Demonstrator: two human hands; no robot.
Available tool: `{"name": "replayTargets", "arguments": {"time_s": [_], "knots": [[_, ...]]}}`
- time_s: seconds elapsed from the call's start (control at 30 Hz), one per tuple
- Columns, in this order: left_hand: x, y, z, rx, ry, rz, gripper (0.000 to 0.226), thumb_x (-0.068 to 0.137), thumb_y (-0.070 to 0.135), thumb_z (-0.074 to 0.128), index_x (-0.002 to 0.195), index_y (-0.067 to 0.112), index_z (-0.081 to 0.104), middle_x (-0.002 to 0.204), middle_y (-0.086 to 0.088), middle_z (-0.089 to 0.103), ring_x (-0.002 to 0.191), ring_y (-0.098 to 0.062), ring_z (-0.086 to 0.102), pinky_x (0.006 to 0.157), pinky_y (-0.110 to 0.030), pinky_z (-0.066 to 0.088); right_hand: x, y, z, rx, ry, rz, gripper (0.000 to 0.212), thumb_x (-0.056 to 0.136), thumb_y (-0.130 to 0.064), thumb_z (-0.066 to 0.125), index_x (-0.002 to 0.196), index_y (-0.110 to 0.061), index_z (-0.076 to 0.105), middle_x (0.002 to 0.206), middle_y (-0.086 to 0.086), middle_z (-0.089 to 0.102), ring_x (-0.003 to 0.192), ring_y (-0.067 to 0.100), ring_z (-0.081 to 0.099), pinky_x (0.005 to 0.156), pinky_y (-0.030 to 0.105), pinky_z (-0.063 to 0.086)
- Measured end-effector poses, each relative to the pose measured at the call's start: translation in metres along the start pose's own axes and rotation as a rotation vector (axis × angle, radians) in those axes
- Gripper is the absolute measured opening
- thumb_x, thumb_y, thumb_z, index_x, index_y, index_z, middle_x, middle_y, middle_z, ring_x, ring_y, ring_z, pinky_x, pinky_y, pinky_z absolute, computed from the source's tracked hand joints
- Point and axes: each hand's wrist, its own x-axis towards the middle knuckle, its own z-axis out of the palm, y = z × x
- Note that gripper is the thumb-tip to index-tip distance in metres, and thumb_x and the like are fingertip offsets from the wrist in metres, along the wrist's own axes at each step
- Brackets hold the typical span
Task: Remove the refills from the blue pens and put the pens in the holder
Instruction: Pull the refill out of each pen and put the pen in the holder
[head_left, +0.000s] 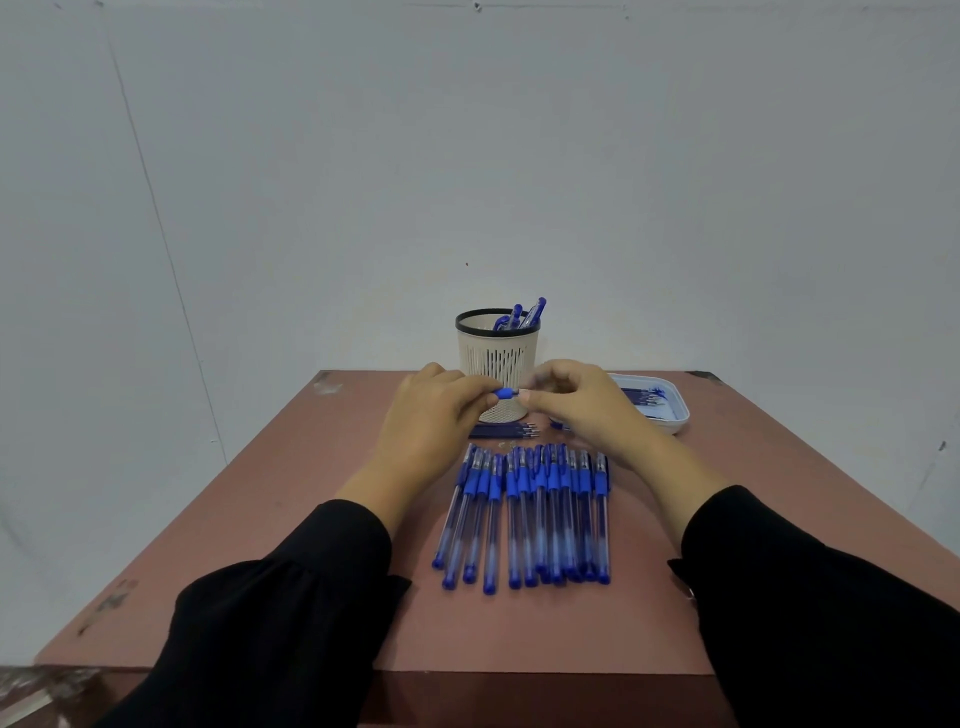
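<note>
The person wore a black top with long, loose sleeves. The left sleeve (291, 597) was wide and puffy, with soft folds near its end. The right sleeve (810, 597) looked smooth. Both sleeves stopped at the wrists, and both hands were bare.

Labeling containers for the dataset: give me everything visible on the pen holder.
The pen holder is a cream, plastic-looking round cup with vertical slots in its wall, a mesh-like base and a black rim. It stands upright at the far middle of the table, left of the white tray. A few blue pens lean inside, tops above the rim. The left hand and right hand partly hide its lower wall; contact unclear.
</note>
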Motion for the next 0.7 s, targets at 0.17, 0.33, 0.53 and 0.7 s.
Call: {"name": "replayTargets", "arguments": {"time_s": [0.17,0.33,0.53,0.7], "knots": [[0.000,-0.001,0.002,0.008,-0.004,0.010,0.023,0.094,0.030,0.054,0.110,0.024,0.068,0.092,0.003,0.071,0.078,-0.016,0.048,0.071,-0.031,0.036,-0.002,-0.003,0.002,-0.054,0.008,0.042,0.033,0.095,-0.038,0.053,0.091,-0.011,0.072,0.077,-0.002,0.068,0.067,0.013,0.057,0.063,0.028,0.050],[0.000,0.000,0.001,0.018,-0.006,0.017,0.024,0.094,0.031,0.054,0.111,0.024,0.069,0.090,0.004,0.071,0.078,-0.014,0.045,0.071,-0.030,0.035,-0.002,-0.002,-0.003,-0.068,-0.009,-0.010,0.012,0.088,-0.025,0.067,0.092,-0.013,0.069,0.082,0.016,0.067,0.072,0.024,0.062,0.075,0.047,0.055],[0.000,-0.002,0.000,0.080,-0.001,-0.053,0.023,0.094,0.030,0.054,0.111,0.024,0.069,0.101,0.005,0.071,0.080,-0.013,0.043,0.074,-0.032,0.038,0.001,0.002,-0.018,-0.255,0.083,0.031,0.016,0.094,-0.031,0.058,0.086,-0.024,0.069,0.089,-0.006,0.069,0.088,0.013,0.063,0.067,0.023,0.046],[0.000,-0.004,0.000,0.105,-0.015,-0.112,0.024,0.095,0.032,0.051,0.112,0.027,0.068,0.106,0.008,0.070,0.082,-0.009,0.038,0.077,-0.031,0.037,0.006,0.015,-0.035,-0.916,0.102,0.117,0.010,0.081,-0.033,0.068,0.085,-0.029,0.077,0.089,-0.012,0.071,0.080,0.010,0.057,0.070,0.027,0.041]]}}
